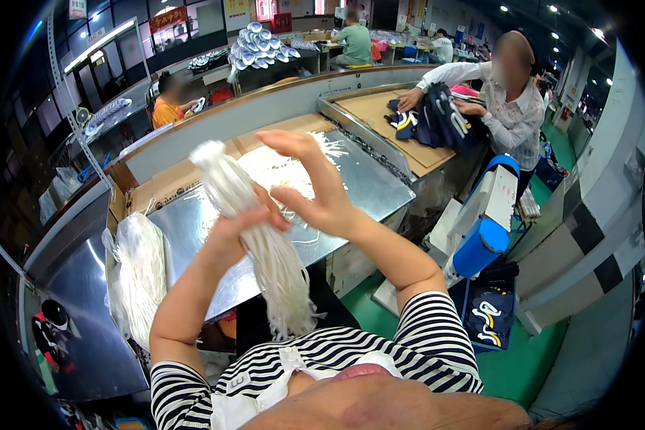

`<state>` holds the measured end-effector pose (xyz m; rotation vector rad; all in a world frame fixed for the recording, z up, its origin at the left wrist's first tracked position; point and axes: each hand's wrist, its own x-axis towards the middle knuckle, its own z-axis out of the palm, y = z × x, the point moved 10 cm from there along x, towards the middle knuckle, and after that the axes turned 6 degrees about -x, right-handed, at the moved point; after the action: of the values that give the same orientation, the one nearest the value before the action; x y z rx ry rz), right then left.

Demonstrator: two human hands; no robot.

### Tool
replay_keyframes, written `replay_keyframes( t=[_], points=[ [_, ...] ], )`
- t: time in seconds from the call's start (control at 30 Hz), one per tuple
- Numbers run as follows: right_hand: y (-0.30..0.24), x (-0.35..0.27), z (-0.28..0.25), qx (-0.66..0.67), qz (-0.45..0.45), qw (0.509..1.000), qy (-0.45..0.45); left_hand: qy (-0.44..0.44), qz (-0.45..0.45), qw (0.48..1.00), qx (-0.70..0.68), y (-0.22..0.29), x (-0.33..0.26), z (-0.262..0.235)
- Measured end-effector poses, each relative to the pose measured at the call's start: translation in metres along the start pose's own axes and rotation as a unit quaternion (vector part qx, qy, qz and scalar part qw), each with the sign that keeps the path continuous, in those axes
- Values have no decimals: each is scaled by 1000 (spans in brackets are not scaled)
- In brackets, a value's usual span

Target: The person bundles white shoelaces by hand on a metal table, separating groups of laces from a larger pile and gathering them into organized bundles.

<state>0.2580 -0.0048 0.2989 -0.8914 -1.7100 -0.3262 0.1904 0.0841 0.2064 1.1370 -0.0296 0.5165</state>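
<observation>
A long bundle of white cords (276,269) is gripped around its upper half by my left hand (240,228). Its gathered end points up and away, while the loose ends hang toward my striped shirt. Just right of the bundle, my right hand (319,186) is raised with thumb and fingers spread, holding nothing. Behind both hands, a loose heap of white cords (283,172) lies on the metal tabletop (376,183). To the left, more white cords (142,276) lie in a clear plastic bag at the table's edge.
Across the far right, a person in a white top handles dark garments (437,118) on a cardboard-covered table (365,111). A blue and white machine (484,244) stands near my right, above a blue crate (468,315) of dark garments. A low partition (251,100) runs behind the table.
</observation>
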Motion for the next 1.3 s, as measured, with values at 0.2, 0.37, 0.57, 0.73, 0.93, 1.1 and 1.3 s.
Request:
replay_keyframes(
  t=[0.2, 0.37, 0.57, 0.73, 0.93, 1.1, 1.3],
  points=[
    [-22, -108, 101, -178, -20, 978, -104, 72, 214, 973, -47, 102, 18, 2],
    [0, -241, 242, -19, 96, 861, -499, 118, 283, 951, -37, 153, 30, -4],
    [77, -303, 216, -32, 272, 859, -432, 100, 365, 924, 56, 211, 34, 0],
    [90, -138, 0, 21, 276, 930, 240, 120, 398, 899, 137, 198, 28, 22],
    [11, -96, 148, -204, 71, 972, -94, 53, 384, 916, 106, 182, 36, 71],
    [16, -155, 216, -270, 71, 908, -313, 139, 351, 926, 18, 202, 31, 5],
    [-22, -180, 228, -223, -25, 893, -389, 192, 375, 907, -30, 224, 42, -78]
  ],
)
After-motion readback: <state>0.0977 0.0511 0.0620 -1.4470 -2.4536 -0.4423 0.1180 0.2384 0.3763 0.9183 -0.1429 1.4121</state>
